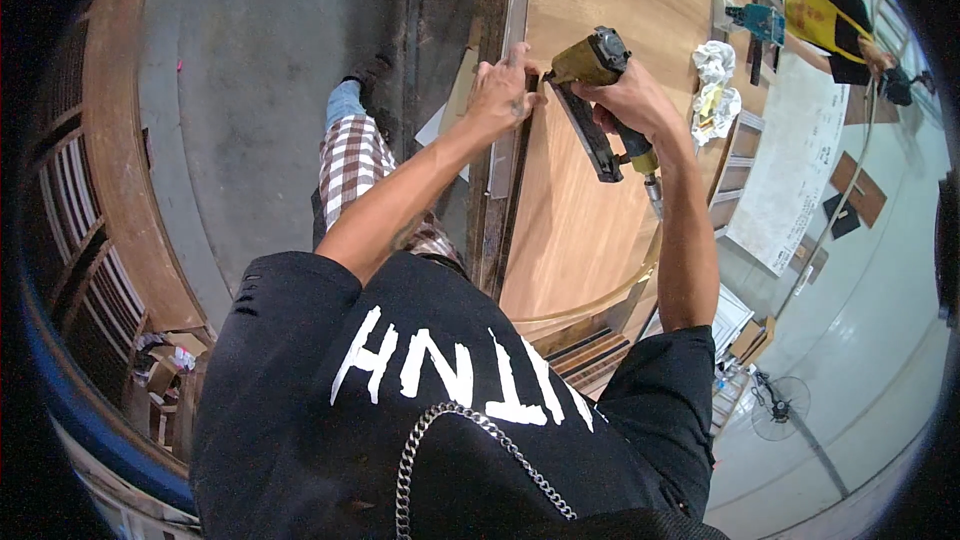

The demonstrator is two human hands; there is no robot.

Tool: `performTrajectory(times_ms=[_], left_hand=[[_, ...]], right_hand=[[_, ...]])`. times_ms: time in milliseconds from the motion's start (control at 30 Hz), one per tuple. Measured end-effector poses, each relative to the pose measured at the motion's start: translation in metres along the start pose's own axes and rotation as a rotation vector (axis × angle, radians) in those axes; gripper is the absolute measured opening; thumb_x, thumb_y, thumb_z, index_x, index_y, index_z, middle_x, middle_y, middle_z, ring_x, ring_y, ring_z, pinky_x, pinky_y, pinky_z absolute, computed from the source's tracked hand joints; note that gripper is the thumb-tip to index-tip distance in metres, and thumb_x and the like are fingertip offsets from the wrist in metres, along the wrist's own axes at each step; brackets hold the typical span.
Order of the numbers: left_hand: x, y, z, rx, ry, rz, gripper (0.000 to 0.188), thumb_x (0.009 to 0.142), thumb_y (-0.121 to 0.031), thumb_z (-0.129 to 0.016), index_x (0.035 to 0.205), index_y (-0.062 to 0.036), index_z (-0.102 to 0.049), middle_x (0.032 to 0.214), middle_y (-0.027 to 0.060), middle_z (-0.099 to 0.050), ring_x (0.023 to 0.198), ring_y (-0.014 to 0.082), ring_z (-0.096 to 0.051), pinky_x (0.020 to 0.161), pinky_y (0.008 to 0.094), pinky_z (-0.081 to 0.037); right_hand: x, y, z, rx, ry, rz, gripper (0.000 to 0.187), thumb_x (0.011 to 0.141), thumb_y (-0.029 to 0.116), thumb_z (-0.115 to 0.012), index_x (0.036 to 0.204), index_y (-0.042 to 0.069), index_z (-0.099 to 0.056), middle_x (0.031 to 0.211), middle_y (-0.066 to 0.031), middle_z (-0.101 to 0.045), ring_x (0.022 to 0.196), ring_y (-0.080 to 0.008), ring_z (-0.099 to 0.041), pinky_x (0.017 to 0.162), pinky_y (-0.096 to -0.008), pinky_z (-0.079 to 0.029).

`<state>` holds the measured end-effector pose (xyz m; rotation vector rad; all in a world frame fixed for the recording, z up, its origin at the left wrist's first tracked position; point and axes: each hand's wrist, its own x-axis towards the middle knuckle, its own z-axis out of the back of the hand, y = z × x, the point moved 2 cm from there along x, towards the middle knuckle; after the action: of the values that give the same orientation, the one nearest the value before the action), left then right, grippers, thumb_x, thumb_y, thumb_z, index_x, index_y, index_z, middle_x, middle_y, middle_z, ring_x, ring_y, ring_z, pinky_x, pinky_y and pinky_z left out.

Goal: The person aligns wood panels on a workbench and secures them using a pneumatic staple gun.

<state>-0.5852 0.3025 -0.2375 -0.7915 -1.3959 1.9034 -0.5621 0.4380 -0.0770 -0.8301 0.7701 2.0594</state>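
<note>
Nail gun point(592, 62) lies clasped in right grip point(640, 106), just beside spread-fingered left grip point(497, 94)

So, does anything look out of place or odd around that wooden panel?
The crumpled white wads at the right edge of the wooden panel look untidy beside its smooth surface; I can't tell if they're paper or cloth. The left hand also sits very close to the nose of the nail gun. No spill stands out.
</note>
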Motion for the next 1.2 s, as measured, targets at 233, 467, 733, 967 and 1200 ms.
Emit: performTrajectory(times_ms=[233,467,733,967,1200], left_hand=[[0.0,-0.005,0.004,0.048,-0.032,-0.111,0.064,0.081,-0.035,-0.071,0.128,-0.0072,-0.038,0.11,0.0128,-0.061,0.105,0.0328,-0.058,0.089,0.0416,-0.034],[0.009,-0.009,0.018,-0.039,0.09,-0.044,0.056,0.087,-0.027,-0.064,0.13,-0.0006,-0.04,0.101,0.0157,-0.066,0.091,0.032,-0.065,0.079,0.0421,-0.051],[0.07,0.022,0.067,0.906,-0.082,-0.635,0.052,0.093,-0.029,-0.051,0.139,-0.0064,-0.042,0.131,0.0296,-0.047,0.128,0.0425,-0.038,0.1,0.0499,-0.037],[0.159,0.023,0.051,1.097,0.105,-0.446,0.064,0.098,-0.047,-0.038,0.15,-0.0146,-0.021,0.15,0.0273,-0.021,0.14,0.0397,-0.021,0.105,0.0585,-0.025],[0.153,-0.008,0.077,1.167,0.169,-0.51,0.071,0.095,-0.042,-0.048,0.148,-0.0042,-0.021,0.145,0.0318,-0.028,0.132,0.0448,-0.033,0.106,0.051,-0.03]], right_hand=[[0.019,0.003,0.001,-0.169,-0.065,0.175,0.02,0.077,0.017,-0.067,0.076,0.0,-0.056,0.054,-0.0039,-0.054,0.043,-0.013,-0.052,0.041,-0.0301,-0.042],[-0.09,-0.079,-0.066,0.527,-0.307,-0.057,0.028,0.08,0.027,-0.073,0.089,0.003,-0.061,0.062,-0.0017,-0.058,0.051,-0.0096,-0.054,0.046,-0.0274,-0.045],[-0.305,-0.189,-0.297,1.132,-0.848,-0.773,0.039,0.078,0.015,-0.07,0.113,0.003,-0.059,0.081,-0.0074,-0.065,0.067,-0.0152,-0.062,0.063,-0.0329,-0.051],[-0.339,-0.261,-0.409,0.975,-0.981,-1.205,0.104,0.077,0.045,-0.068,0.144,-0.01,-0.011,0.113,-0.0366,-0.057,0.11,-0.0419,-0.058,0.095,-0.0431,-0.046],[-0.298,-0.302,-0.446,0.74,-0.931,-1.219,0.076,0.085,0.024,-0.063,0.147,0.006,-0.022,0.113,-0.0332,-0.057,0.107,-0.0452,-0.056,0.091,-0.0504,-0.045]])
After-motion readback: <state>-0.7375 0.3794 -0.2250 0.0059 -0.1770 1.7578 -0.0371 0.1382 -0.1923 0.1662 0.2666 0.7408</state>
